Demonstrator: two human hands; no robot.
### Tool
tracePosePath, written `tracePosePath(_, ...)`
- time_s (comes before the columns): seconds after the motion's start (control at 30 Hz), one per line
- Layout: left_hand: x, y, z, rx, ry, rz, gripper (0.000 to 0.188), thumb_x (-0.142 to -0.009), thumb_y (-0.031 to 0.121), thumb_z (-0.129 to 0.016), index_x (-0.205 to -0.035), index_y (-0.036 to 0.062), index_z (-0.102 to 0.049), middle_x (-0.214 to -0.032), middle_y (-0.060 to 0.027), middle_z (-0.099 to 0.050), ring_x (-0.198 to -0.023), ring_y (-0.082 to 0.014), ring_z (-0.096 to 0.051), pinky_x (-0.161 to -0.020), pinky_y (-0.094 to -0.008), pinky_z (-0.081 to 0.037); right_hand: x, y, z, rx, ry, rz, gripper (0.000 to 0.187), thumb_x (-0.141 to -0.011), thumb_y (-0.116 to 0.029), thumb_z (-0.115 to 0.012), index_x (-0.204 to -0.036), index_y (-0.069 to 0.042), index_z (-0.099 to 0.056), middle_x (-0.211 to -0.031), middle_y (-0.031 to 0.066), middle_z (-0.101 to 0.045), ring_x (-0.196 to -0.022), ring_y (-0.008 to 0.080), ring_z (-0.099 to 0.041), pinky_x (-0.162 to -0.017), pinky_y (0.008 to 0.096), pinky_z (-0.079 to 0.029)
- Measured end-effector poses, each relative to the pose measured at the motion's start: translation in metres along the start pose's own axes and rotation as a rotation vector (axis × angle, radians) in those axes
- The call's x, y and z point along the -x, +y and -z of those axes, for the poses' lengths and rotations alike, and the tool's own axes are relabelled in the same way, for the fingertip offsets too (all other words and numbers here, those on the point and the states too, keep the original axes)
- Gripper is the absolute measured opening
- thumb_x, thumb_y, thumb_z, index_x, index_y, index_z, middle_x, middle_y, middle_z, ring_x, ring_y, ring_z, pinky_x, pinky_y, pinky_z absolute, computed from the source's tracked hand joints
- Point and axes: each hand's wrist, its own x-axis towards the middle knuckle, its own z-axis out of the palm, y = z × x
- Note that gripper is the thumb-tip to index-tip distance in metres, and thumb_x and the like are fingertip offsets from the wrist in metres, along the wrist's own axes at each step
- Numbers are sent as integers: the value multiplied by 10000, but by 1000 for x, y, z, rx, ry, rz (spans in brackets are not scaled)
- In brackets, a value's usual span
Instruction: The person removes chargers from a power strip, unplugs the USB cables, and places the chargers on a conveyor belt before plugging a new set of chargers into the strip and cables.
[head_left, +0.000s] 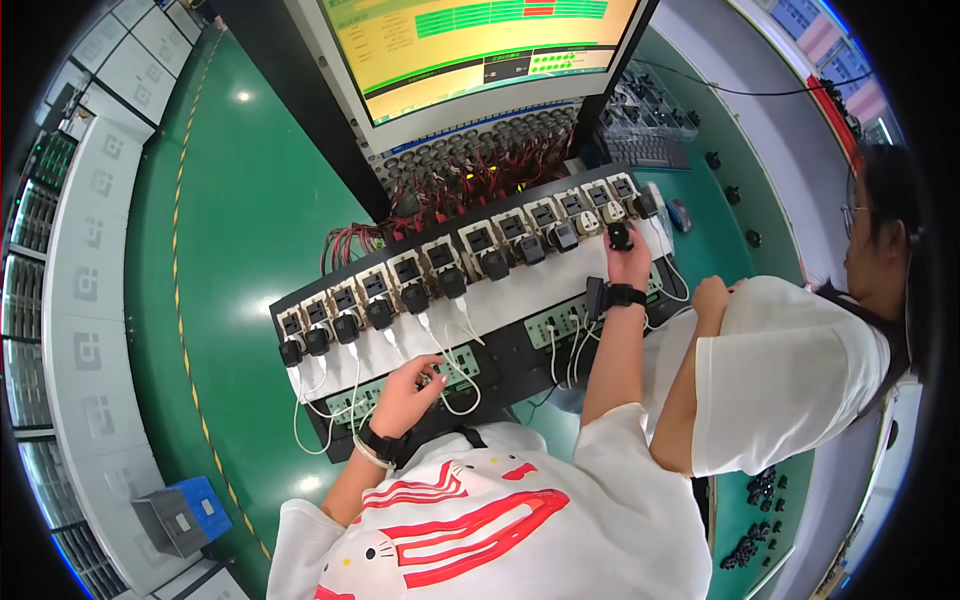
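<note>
Above green floor (255, 190), right hand (628, 264) outstretched, closed around black adapter (620, 237), left hand (405, 398) curled, grip unclear

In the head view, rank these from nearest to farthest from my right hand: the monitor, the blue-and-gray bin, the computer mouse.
From the right hand:
1. Computer mouse: nearest, just to its right on the green surface.
2. Monitor: farther, ahead and to its left.
3. Blue-and-gray bin: farthest, low at far left.
</note>
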Motion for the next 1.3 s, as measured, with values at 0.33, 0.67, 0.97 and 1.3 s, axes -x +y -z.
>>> tracePosePath(0.33,-6,0,0,1,-40,-30,245,-826,117,-616,-1055,33,-593,-793,-17,-589,-687,-78,-512,-626,-220,-426,-22,38,-1,1205,-45,519,345,-806,-48,-593,-1147,-68,-547,-1140,157,-486,-1060,317,-480,-944,375,-383)
tracePosePath(0.67,-5,-4,12,552,24,170,162,-881,108,-533,-1002,16,-588,-842,-7,-582,-741,-67,-493,-688,-193,-385,-5,39,-22,1497,-181,638,398,-737,29,-613,-1111,-106,-583,-1148,166,-449,-1062,353,-467,-945,379,-389)
tracePosePath(0.97,13,-24,24,608,122,228,140,-873,112,-530,-970,32,-591,-859,-14,-579,-805,-89,-500,-734,-223,-388,-16,40,-7,1521,-138,623,407,-800,2,-583,-1190,-107,-549,-1200,163,-407,-1070,351,-467,-939,383,-393)
tracePosePath(1.3,-28,-17,-3,1331,3,312,177,-894,172,-525,-1051,91,-542,-969,-30,-557,-902,-161,-538,-825,-337,-435,-17,28,10,1980,-172,677,747,-760,-48,-589,-1422,-136,-254,-1388,184,-339,-1213,387,-393,-971,478,-352)
